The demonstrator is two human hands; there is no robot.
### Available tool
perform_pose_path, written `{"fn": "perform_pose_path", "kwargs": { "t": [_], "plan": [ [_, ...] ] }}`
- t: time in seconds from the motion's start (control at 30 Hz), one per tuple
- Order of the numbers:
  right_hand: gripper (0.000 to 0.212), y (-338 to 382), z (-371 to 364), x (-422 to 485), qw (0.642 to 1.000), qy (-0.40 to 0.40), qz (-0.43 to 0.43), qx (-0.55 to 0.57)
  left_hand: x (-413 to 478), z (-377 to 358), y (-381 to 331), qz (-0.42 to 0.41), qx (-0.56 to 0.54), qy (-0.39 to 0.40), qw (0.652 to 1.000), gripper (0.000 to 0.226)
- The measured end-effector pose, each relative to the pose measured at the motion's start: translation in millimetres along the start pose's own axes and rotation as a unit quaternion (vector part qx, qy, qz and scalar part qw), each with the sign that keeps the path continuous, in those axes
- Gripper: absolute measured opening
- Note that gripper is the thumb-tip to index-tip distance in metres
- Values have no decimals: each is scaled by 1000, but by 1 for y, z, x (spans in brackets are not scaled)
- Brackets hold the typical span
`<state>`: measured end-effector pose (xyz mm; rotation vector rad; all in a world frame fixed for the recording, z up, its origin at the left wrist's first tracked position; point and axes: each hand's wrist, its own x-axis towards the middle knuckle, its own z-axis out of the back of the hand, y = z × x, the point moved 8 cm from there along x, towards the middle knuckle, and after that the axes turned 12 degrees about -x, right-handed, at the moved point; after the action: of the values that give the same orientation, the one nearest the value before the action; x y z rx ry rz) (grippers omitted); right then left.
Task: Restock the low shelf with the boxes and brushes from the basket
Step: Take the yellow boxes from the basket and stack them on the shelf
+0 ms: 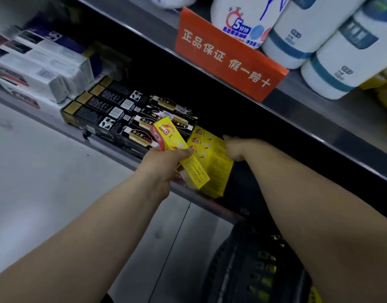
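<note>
My left hand (164,162) grips a long yellow box (177,149), tilted, just in front of the low shelf (126,158). My right hand (233,148) rests on a stack of yellow boxes (214,169) lying on that shelf; its fingers are mostly hidden in the dark behind the stack. Left of them lie rows of black boxes (122,112). The black basket (249,270) stands on the floor below my right forearm, with yellow items showing through its mesh.
White and purple boxes (41,62) fill the shelf's left part. An upper shelf (319,119) juts out overhead, carrying white bottles (332,68) and an orange sign (227,55). Grey tiled floor (45,182) lies at the left.
</note>
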<state>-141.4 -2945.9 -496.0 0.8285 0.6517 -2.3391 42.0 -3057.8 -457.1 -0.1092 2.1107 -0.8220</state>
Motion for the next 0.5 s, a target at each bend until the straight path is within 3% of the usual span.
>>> {"fn": "perform_pose_path", "kwargs": {
  "t": [0.1, 0.23, 0.33, 0.4, 0.47, 0.5],
  "plan": [
    [45, 25, 36, -32, 997, -25, 68, 0, 2, -8, 5, 8, -24, 11, 1000, 15],
    [71, 61, 44, -97, 958, 61, 188, 206, 0, -17, 8, -5, -21, 19, 1000, 21],
    [76, 60, 37, -115, 954, 33, 191, 229, 0, -24, 15, -3, 13, 40, 999, 19],
    [53, 50, 34, -114, 945, 40, 178, 270, -3, -29, 17, -5, 35, 53, 998, 16],
    [21, 32, 36, -100, 938, 20, 133, 321, -4, -28, 14, -27, 89, 39, 995, 35],
    [13, 18, 40, -89, 953, -23, 92, 289, -4, -28, 12, -39, 114, 36, 992, 44]
  ]
}}
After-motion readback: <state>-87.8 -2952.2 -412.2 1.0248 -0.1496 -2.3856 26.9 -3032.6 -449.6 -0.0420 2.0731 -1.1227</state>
